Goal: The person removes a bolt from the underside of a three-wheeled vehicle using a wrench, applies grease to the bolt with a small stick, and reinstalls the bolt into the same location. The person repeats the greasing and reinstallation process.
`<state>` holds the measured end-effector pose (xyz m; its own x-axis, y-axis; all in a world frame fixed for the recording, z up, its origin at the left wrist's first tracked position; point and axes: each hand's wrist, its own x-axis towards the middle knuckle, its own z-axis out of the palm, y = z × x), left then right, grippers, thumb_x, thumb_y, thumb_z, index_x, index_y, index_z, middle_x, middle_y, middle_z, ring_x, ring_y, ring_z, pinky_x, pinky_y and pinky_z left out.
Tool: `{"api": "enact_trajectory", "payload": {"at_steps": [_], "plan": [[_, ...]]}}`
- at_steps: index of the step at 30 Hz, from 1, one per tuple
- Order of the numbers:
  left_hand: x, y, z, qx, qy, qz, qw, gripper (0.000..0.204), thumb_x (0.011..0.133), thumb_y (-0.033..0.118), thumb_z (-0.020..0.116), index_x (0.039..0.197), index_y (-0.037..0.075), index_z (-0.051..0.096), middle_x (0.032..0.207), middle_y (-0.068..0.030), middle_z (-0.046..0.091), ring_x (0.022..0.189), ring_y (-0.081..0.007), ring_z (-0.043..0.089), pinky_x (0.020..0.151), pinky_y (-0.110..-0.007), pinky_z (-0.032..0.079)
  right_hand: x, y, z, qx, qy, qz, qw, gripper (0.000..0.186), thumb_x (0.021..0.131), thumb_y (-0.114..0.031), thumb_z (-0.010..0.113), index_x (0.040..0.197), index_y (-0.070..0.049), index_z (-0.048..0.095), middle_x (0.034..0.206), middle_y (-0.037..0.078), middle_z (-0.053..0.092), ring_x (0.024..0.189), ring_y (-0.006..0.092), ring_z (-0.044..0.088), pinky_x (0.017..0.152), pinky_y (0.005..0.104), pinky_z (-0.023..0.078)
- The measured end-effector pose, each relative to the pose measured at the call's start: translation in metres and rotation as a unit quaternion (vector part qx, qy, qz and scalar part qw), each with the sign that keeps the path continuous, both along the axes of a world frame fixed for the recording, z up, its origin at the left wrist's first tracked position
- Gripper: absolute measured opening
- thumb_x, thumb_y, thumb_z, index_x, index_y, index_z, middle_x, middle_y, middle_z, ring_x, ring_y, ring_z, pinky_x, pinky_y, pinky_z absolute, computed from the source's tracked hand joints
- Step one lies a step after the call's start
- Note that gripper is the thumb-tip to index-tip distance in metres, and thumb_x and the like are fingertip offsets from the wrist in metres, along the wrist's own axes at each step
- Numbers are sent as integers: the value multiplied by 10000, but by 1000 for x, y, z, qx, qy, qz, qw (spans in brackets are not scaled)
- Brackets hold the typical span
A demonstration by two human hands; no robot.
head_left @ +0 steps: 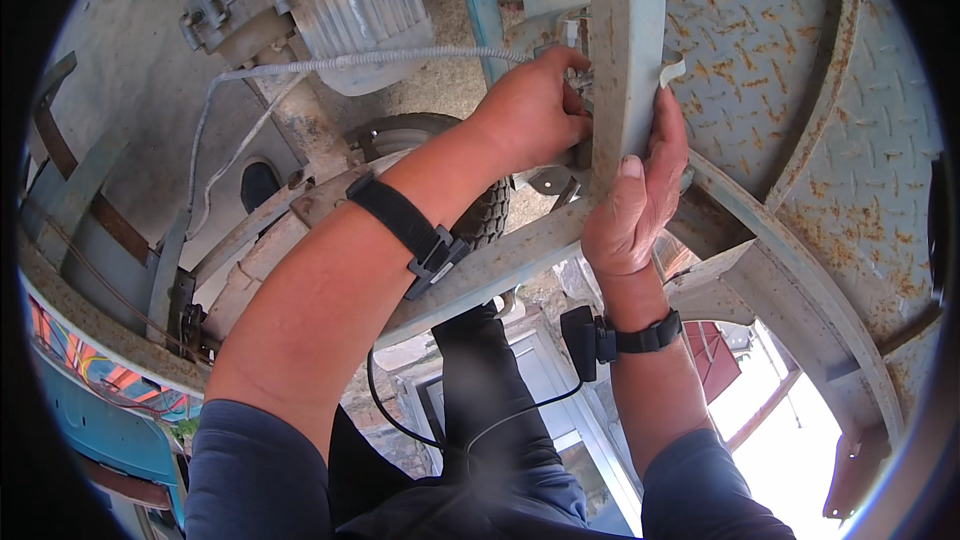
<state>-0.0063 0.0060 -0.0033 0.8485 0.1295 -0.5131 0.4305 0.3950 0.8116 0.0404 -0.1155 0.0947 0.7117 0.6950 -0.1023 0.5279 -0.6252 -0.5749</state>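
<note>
My left hand reaches to the left side of a pale painted metal beam, fingers curled at small fittings beside a corrugated conduit; what they hold is hidden. My right hand grips the same beam from the right, thumb on its face and fingers up along its side. A small pale curled strip sits at those fingertips. A crossbar runs below both hands. Both wrists wear black straps with small devices.
A ribbed metal motor housing and a black tyre lie left and behind. Rusty chequered plate and a curved rail fill the right. A turquoise panel shows lower left. My legs and a black cable are below.
</note>
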Motion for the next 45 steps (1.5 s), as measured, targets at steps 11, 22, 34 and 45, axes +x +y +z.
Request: {"api": "enact_trajectory", "payload": {"at_steps": [11,22,34,45], "plan": [[-1,-2,-2,-1,-3,4,1000,658,779,67,764,1380,-5,507,955,-119,742,872,-250,731,782,-361,582,-2,-1,-1,0,23,-29,999,716,994,-394,424,1551,41,305,1496,247,444,1372,319,469,1158,440,344],[-2,-1,1,-10,4,7,1000,630,789,25,742,1372,-15,506,984,-127,744,900,-249,730,786,-356,580,0,0,0,-7,-9,6,1000,628,1025,-285,391,1529,80,310,1467,307,463,1326,422,501,1118,463,390],[-3,1,2,-2,10,-7,1000,632,787,25,740,1372,-9,505,1010,-133,739,920,-256,728,800,-359,580,-1,0,1,-9,-20,15,1000,619,1014,-259,399,1524,81,316,1466,304,465,1323,425,503,1123,468,386],[-5,-4,-1,-41,-14,25,999,636,788,22,747,1376,-4,506,1000,-121,741,918,-252,727,800,-363,577,0,0,1,-7,-13,11,1000,617,1013,-255,398,1523,84,317,1469,307,462,1324,428,502,1122,470,390]]}}
